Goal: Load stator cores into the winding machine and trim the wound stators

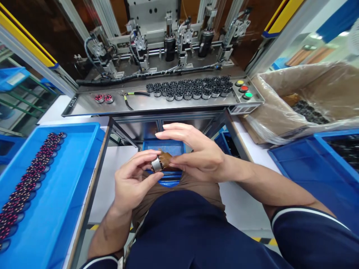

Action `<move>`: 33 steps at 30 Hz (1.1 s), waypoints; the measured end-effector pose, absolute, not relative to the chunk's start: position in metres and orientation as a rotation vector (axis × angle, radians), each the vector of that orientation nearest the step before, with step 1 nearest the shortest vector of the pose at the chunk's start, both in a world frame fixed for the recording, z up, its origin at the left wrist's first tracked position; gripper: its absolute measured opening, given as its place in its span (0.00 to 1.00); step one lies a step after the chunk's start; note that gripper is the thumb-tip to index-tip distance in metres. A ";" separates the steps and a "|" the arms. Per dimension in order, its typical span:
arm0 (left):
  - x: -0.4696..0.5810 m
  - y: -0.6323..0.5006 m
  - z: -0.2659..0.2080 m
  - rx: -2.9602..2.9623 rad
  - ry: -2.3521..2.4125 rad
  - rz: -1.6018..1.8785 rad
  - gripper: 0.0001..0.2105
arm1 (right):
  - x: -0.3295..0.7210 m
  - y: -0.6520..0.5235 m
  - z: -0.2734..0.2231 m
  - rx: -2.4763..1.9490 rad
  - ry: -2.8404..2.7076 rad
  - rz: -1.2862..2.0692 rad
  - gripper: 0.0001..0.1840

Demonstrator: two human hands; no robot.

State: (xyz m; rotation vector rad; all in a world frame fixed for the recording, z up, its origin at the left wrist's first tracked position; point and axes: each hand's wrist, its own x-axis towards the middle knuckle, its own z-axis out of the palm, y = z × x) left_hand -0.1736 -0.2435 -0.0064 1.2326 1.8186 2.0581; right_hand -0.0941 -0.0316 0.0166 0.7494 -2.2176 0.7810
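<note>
Both my hands meet over my lap on one small motor part [161,163], a metal core with copper-brown winding. My left hand [131,181] pinches its silver end between thumb and fingers. My right hand [196,153] grips the brown wound end with thumb and lower fingers, while its upper fingers stretch out flat toward the left. Below the part a small blue bin [164,146] shows between my knees.
A steel machine shelf [89,106] ahead carries several dark stator cores [190,89], two red-wound parts [103,98], pliers [133,95] and coloured buttons [244,89]. A blue tray [67,179] at left holds a row of wound parts [30,175]. At right are a bagged carton [305,97] and a blue crate [314,164].
</note>
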 end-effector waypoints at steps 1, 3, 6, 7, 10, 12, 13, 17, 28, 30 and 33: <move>-0.173 -0.244 -0.007 1.240 1.846 2.057 0.21 | -0.093 -0.027 0.018 0.738 -2.256 0.772 0.05; -0.173 -0.246 -0.008 1.262 1.921 2.044 0.22 | -0.091 -0.017 0.023 0.700 -2.349 0.772 0.03; -0.175 -0.248 -0.011 1.311 2.059 2.012 0.23 | -0.086 -0.009 0.037 0.617 -2.425 0.877 0.08; -0.175 -0.249 -0.011 1.334 2.102 2.002 0.23 | -0.086 -0.011 0.041 0.605 -2.420 0.910 0.13; -0.177 -0.250 -0.012 1.419 2.199 1.961 0.24 | -0.094 -0.028 0.043 0.658 -2.365 0.891 0.19; -0.178 -0.252 -0.011 1.480 2.234 1.918 0.25 | -0.104 -0.043 0.038 0.711 -2.348 0.830 0.14; -0.178 -0.254 -0.011 1.498 2.247 1.906 0.25 | -0.109 -0.049 0.036 0.735 -2.350 0.810 0.10; -0.182 -0.270 -0.013 1.428 2.222 1.924 0.25 | -0.121 -0.058 0.038 0.885 -2.417 0.814 0.06; -0.195 -0.300 -0.024 0.818 2.046 2.312 0.20 | -0.317 -0.040 0.025 0.012 -2.824 0.537 0.30; -0.195 -0.303 -0.024 0.777 2.039 2.329 0.19 | -0.346 -0.048 0.013 -0.142 -2.952 0.376 0.40; -0.195 -0.310 -0.024 0.749 2.056 2.360 0.18 | -0.363 -0.055 0.002 -0.223 -3.035 0.317 0.44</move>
